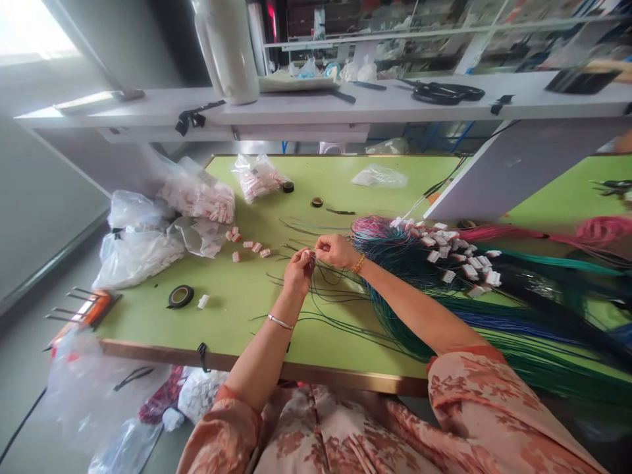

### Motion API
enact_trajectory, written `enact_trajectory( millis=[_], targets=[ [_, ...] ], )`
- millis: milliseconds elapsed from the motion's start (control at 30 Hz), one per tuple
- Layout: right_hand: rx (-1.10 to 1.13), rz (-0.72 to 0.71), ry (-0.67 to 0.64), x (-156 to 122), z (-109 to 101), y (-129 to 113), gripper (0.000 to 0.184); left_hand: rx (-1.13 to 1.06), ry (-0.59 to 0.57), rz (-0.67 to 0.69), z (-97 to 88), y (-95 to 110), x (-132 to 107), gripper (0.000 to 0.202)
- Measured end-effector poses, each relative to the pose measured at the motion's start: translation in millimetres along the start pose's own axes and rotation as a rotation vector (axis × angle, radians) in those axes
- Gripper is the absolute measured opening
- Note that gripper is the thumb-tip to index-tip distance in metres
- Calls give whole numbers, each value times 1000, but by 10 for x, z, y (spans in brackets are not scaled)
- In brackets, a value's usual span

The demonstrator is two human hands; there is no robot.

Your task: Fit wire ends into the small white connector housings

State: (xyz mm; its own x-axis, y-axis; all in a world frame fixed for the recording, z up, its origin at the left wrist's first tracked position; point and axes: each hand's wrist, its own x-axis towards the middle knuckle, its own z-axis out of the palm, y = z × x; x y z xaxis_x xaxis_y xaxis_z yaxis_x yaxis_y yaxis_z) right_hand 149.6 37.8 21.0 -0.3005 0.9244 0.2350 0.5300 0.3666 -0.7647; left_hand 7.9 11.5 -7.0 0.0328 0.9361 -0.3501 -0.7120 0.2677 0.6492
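Near the middle of the green table, my left hand (298,271) pinches a small white connector (307,254), mostly covered by the fingers. Close beside it, my right hand (336,251) is closed in a pinch at a thin wire running to the connector; the fingertips hide the wire's end. Loose dark green wires (336,322) spread under and around both hands from a large bundle (390,289) at the right. Many white connectors (474,266) lie on that bundle. Several loose white-and-red connectors (256,247) rest on the table left of my hands.
Bags of connectors (197,197) stand at the back left. A black tape roll (180,296) lies on the left of the green table (237,316), near a spiked orange holder (93,309). Above runs a white shelf (306,108) carrying a pitcher (230,52) and scissors (444,92).
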Motion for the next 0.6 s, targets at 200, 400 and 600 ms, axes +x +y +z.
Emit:
enact_trajectory(
  millis=[200, 400, 600],
  targets=[
    [20, 29, -6, -19, -8, -41, 18, 6, 0, 14, -14, -22, 21, 17],
    [64, 27, -17, -28, -7, -8, 17, 76, -2, 71, -46, -62, 43, 23],
    [99, 27, -19, -42, 30, 20, 16, 114, -5, 86, -52, -86, 23, 24]
  ],
)
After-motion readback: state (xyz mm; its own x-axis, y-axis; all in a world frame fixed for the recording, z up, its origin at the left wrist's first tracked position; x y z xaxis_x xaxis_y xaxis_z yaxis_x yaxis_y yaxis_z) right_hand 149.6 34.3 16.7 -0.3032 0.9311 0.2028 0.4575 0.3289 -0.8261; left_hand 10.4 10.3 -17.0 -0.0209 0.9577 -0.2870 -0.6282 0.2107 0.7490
